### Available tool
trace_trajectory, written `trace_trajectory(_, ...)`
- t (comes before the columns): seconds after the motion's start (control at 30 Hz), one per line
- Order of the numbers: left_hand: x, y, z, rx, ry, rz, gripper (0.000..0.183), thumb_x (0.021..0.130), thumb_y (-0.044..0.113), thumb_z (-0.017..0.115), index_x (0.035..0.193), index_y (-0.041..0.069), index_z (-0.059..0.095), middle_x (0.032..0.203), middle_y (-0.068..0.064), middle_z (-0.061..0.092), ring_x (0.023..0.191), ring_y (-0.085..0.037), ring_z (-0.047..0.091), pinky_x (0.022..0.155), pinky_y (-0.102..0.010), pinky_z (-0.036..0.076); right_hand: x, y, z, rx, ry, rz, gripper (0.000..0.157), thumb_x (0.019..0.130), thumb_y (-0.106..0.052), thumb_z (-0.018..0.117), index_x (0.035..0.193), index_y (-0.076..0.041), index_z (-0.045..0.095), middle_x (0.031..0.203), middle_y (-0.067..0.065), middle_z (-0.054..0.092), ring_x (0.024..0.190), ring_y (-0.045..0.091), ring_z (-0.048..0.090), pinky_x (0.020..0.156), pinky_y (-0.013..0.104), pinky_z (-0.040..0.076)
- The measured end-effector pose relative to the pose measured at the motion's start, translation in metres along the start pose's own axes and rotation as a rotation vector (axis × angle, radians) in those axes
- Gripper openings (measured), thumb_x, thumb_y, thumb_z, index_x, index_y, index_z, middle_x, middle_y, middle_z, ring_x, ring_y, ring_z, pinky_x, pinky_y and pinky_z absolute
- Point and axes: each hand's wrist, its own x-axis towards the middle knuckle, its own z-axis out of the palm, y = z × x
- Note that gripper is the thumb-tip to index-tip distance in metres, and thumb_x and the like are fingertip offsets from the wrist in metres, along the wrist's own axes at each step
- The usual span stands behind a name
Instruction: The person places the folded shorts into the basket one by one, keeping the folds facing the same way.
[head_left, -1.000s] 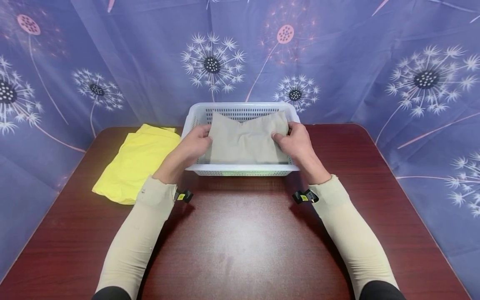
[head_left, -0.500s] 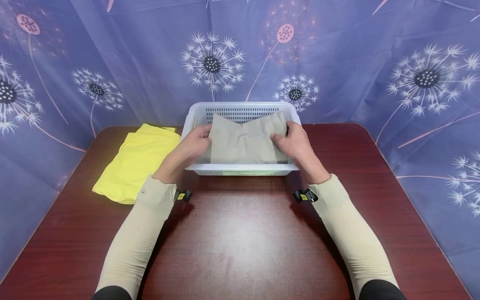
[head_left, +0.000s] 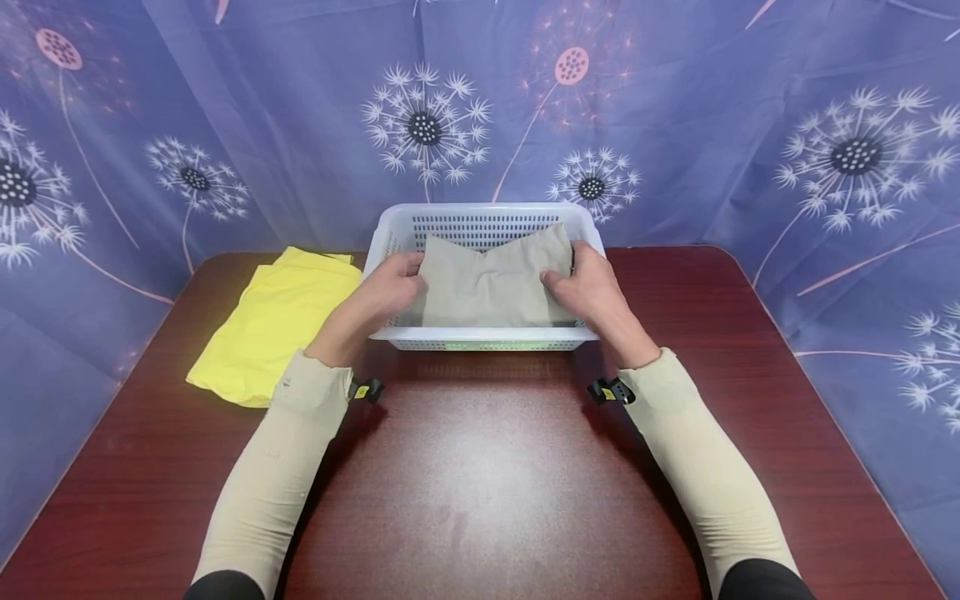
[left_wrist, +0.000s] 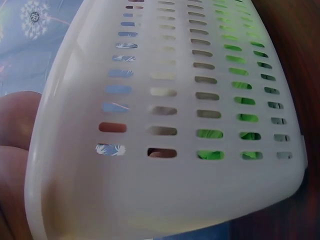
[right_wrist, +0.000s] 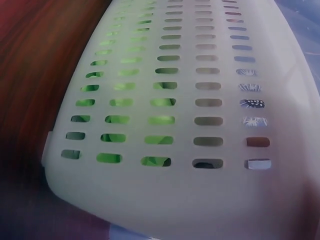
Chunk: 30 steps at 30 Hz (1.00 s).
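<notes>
A folded beige-grey cloth [head_left: 495,283] lies inside the white slotted plastic basket [head_left: 480,335], its two upper corners raised. At the cloth's left edge my left hand [head_left: 390,283] pinches it, thumb on top. My right hand [head_left: 588,279] holds the opposite edge the same way. The fingers beneath the cloth are hidden. Both wrist views mostly show the basket wall [left_wrist: 125,195], and through its slots something bright green [left_wrist: 210,155] appears below the cloth. In the right wrist view the green material [right_wrist: 110,158] shows too.
A folded yellow cloth [head_left: 273,325] lies on the dark red wooden table [head_left: 480,467], left of the basket, partly behind my left forearm. A purple-blue curtain with dandelion prints [head_left: 300,108] hangs close behind the basket and along both sides.
The beige-grey cloth has sunk slightly into the basket, its raised corners a little lower. Both hands keep their hold with hardly any movement. The yellow cloth stays put.
</notes>
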Motion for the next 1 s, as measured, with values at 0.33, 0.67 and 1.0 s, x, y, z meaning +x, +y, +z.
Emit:
trace_trajectory(0.33,0.0007,-0.0013,-0.0010,0.133,0.018,-0.035,0.047,0.100,0.013,0.067,0.144,-0.001,0.057,0.140,-0.017,0.064,0.133,-0.031,0.056,0.115,-0.050,0.043,-0.0012,-0.0005,-0.0004,-0.084,0.032,-0.053,0.061,0.096,-0.023,0.071,0.145,0.007,0.049,0.123,0.029,0.064,0.111,0.041,0.061,0.098,0.055,0.052)
trace_trajectory(0.67,-0.0024,0.0020,-0.0007,0.189,0.038,-0.036,0.065,0.098,0.018,0.070,0.154,-0.004,0.046,0.144,-0.023,0.061,0.136,-0.035,0.055,0.117,-0.050,0.043,-0.0033,-0.0007,-0.0015,-0.114,0.046,-0.057,0.068,0.096,-0.025,0.071,0.151,0.006,0.046,0.133,0.031,0.063,0.120,0.043,0.061,0.103,0.056,0.051)
trace_trajectory(1.0,-0.0088,0.0033,-0.0009,0.263,0.058,-0.034,0.071,0.099,0.024,0.071,0.157,-0.005,0.041,0.149,-0.025,0.057,0.139,-0.039,0.053,0.117,-0.053,0.043,-0.0044,0.0003,-0.0029,-0.135,0.050,-0.060,0.071,0.096,-0.027,0.070,0.154,0.005,0.045,0.137,0.031,0.061,0.123,0.043,0.060,0.105,0.056,0.050)
